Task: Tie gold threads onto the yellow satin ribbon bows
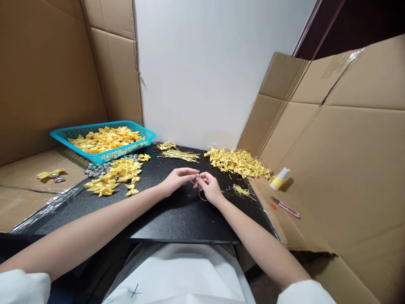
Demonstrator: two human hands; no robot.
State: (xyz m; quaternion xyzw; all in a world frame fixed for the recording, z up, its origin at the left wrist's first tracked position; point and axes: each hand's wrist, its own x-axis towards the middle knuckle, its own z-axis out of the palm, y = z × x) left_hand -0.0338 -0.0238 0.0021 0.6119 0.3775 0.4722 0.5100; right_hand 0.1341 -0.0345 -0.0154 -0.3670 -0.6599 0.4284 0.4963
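Observation:
Above the middle of the black table (pixel 180 219), my two hands meet fingertip to fingertip. My left hand (pixel 176 181) pinches a small shiny silver piece (pixel 197 175) between thumb and fingers. The fingers of my right hand (pixel 210 189) close on the same spot from the other side. A thin yellow cord (pixel 200 196) loops down below the fingertips; how it joins the silver piece is hidden. Beyond my hands lies a bundle of straight yellow cords (pixel 182 155).
Left: a blue basket (pixel 103 158) of yellow ribbon bows, loose bows (pixel 122 171) and silver pieces (pixel 99 169). Right: a heap of corded bows (pixel 236 161), cord scraps (pixel 242 191), a yellow thread spool (pixel 278 180) and pink thread snips (pixel 286 207). Cardboard walls (pixel 332 160) flank the table.

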